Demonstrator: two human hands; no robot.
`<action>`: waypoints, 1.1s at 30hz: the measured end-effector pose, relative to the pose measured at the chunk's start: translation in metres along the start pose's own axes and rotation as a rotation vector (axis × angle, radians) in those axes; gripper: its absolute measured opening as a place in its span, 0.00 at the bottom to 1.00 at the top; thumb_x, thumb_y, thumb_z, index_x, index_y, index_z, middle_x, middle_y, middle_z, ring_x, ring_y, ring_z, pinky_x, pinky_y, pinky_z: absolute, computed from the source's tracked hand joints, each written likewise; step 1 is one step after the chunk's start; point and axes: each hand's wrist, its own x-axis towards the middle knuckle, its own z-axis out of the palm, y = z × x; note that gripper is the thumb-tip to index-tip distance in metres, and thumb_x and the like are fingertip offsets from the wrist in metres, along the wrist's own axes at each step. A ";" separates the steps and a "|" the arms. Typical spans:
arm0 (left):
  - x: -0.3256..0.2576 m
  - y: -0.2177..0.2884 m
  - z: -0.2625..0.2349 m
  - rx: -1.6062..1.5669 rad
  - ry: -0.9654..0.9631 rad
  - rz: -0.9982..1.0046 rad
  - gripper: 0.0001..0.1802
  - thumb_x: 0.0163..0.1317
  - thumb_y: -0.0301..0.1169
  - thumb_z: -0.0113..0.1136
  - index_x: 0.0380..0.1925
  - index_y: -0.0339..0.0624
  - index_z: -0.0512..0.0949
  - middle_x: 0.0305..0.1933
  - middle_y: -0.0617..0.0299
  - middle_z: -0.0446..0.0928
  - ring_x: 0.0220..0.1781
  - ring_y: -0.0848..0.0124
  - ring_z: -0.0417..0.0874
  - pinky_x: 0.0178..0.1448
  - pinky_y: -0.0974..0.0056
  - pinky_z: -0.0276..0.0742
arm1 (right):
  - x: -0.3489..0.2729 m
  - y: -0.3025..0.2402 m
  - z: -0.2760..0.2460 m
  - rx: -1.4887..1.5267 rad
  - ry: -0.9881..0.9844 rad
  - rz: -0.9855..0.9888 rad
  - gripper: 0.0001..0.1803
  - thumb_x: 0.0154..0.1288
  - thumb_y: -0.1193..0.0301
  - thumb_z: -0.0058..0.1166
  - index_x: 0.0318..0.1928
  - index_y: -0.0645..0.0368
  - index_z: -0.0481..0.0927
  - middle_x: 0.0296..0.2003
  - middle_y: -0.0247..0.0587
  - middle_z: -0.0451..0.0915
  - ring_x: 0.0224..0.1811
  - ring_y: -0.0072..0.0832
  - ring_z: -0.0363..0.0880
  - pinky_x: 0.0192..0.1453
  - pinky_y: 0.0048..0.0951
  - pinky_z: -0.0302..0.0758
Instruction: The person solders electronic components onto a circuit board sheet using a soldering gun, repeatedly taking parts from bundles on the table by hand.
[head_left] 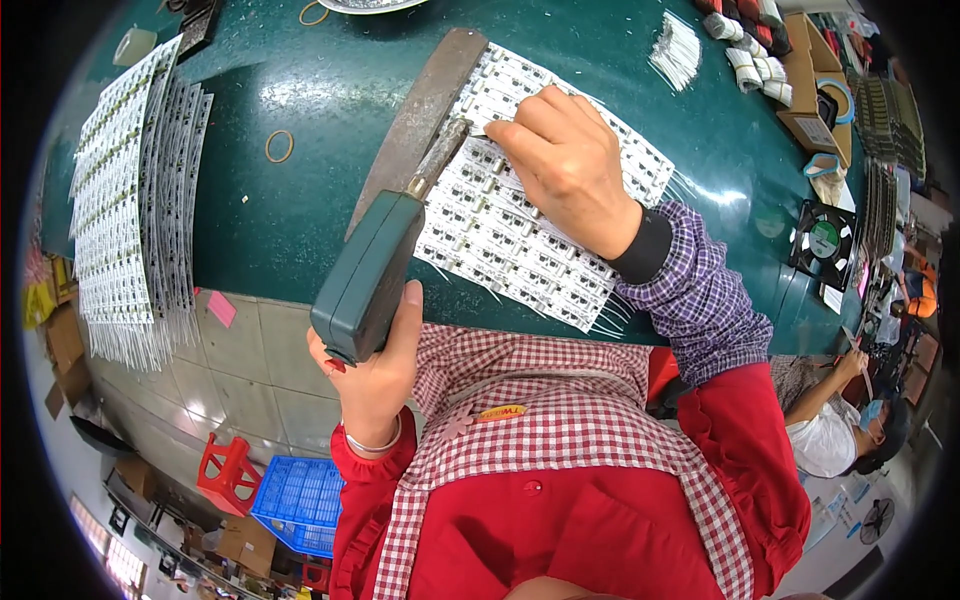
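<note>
My left hand is closed around the handle of a dark green soldering gun. Its stained metal tip points up and to the right, over a white panel of small circuit boards. My right hand is bent over the upper part of this panel, thumb and forefinger pinched together beside the tip. Whatever lies between those fingers is too small to make out. Thin white wires stick out along the panel's right and lower edges. A flat grey metal bar lies along the panel's left edge.
Finished-looking stacked panels with hanging white wires stand at the table's left. A bundle of white wires lies at the back right, near a cardboard box and a black fan. A rubber band lies left. Another person sits right.
</note>
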 end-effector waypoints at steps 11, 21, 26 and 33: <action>-0.002 0.004 -0.001 -0.138 0.095 -0.068 0.14 0.54 0.20 0.72 0.41 0.29 0.83 0.36 0.58 0.85 0.33 0.73 0.84 0.38 0.68 0.77 | 0.000 0.000 0.000 -0.003 0.010 0.007 0.08 0.49 0.78 0.57 0.33 0.58 0.78 0.29 0.34 0.71 0.36 0.31 0.72 0.39 0.32 0.68; -0.008 -0.010 -0.008 -0.055 0.020 0.048 0.20 0.61 0.14 0.62 0.54 0.29 0.77 0.48 0.53 0.83 0.25 0.78 0.75 0.27 0.71 0.69 | 0.004 -0.011 -0.020 -0.019 -0.010 0.028 0.09 0.46 0.79 0.58 0.31 0.58 0.79 0.28 0.35 0.70 0.34 0.32 0.73 0.36 0.32 0.68; -0.007 -0.010 -0.008 -0.033 0.004 0.061 0.20 0.61 0.14 0.62 0.54 0.30 0.78 0.48 0.53 0.83 0.25 0.78 0.75 0.27 0.72 0.69 | 0.006 -0.020 -0.020 0.031 0.037 0.035 0.11 0.45 0.79 0.58 0.33 0.59 0.80 0.27 0.35 0.70 0.33 0.32 0.73 0.34 0.32 0.68; -0.007 -0.009 -0.007 -0.075 -0.020 0.006 0.19 0.61 0.14 0.62 0.53 0.30 0.78 0.44 0.57 0.83 0.25 0.79 0.74 0.27 0.72 0.67 | 0.001 -0.013 -0.004 -0.010 0.017 0.039 0.09 0.47 0.78 0.57 0.33 0.59 0.80 0.27 0.35 0.70 0.33 0.31 0.72 0.35 0.32 0.68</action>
